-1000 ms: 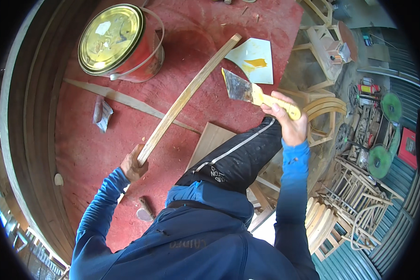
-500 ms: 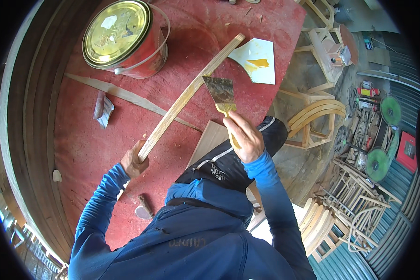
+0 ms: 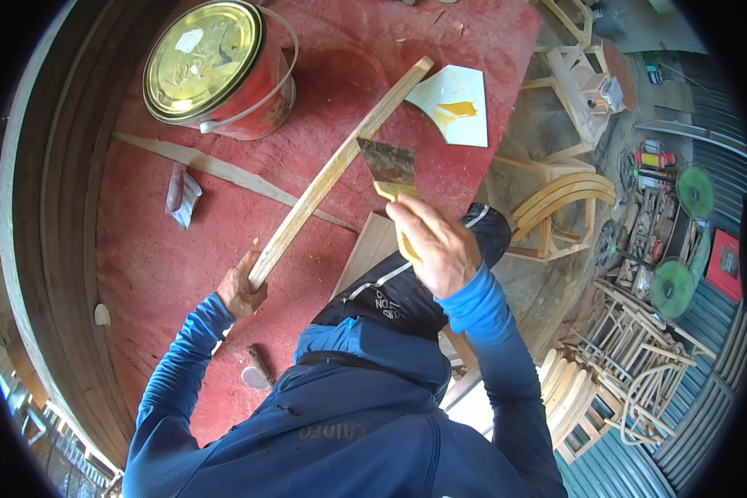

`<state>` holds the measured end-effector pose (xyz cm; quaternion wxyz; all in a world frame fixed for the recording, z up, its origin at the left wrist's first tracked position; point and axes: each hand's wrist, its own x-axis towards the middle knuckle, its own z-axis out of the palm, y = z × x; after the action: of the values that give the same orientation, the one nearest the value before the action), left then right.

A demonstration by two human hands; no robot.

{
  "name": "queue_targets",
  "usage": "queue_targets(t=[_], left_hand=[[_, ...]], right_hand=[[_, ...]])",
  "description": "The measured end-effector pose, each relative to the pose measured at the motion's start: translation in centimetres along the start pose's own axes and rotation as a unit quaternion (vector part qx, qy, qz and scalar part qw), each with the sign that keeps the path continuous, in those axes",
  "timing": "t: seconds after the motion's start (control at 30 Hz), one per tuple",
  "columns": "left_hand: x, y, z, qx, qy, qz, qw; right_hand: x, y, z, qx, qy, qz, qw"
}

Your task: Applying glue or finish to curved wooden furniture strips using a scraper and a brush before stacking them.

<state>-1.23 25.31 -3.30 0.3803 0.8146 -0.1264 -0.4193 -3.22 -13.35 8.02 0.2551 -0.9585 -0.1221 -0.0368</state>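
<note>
My left hand (image 3: 241, 286) is closed around the lower part of a long wooden strip (image 3: 340, 162), which slants up and away to the right over the red tabletop. In my right hand (image 3: 441, 245) is a putty knife (image 3: 394, 170) with a yellow handle and a wide, stained metal blade. A corner of that blade lies at or just beside the strip's right edge; whether they touch I cannot tell. Beyond the strip, a white board (image 3: 456, 104) carries a smear of orange-yellow paste.
A red metal can (image 3: 261, 104) with a gold lid stands at the far left of the red table (image 3: 249, 191). A thin tapered wood piece (image 3: 216, 166) lies under the strip. Dark curved boards (image 3: 54, 207) line the left. Wooden frames (image 3: 556, 216) stand on the right.
The putty knife has shifted slightly, and my right wrist has turned with its fingers a little further left. My left hand and the strip stay almost where they were.
</note>
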Motion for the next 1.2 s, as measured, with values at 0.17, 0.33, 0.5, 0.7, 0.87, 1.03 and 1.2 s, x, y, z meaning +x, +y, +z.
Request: queue_targets(t=[0.17,0.33,0.5,0.7,0.87,1.03,1.2], left_hand=[[-0.4,-0.4,0.5,0.036,0.022,0.013,0.999],[-0.1,0.3,0.4,0.045,0.008,0.005,0.999],[0.4,-0.1,0.4,0.037,0.011,0.017,0.999],[0.7,0.1,0.4,0.033,0.006,0.034,0.999],[0.5,0.4,0.5,0.03,0.006,0.017,0.999],[0.6,1.2,0.9,0.03,0.004,-0.005,1.0],[0.4,1.1,1.2,0.016,0.027,0.031,0.999]], right_hand=[[0.7,-2.0,-1.9,0.07,-0.002,0.019,0.997],[1.9,1.7,-0.7,0.089,0.128,0.065,0.986],[-0.3,4.3,3.6,0.002,0.073,0.002,0.997],[-2.1,1.6,1.4,0.023,0.093,0.009,0.995],[1.2,3.9,-0.5,0.016,0.128,0.042,0.991],[0.7,3.1,1.9,-0.035,0.003,-0.01,0.999],[0.6,-0.9,-1.9,0.028,-0.005,0.011,1.0]])
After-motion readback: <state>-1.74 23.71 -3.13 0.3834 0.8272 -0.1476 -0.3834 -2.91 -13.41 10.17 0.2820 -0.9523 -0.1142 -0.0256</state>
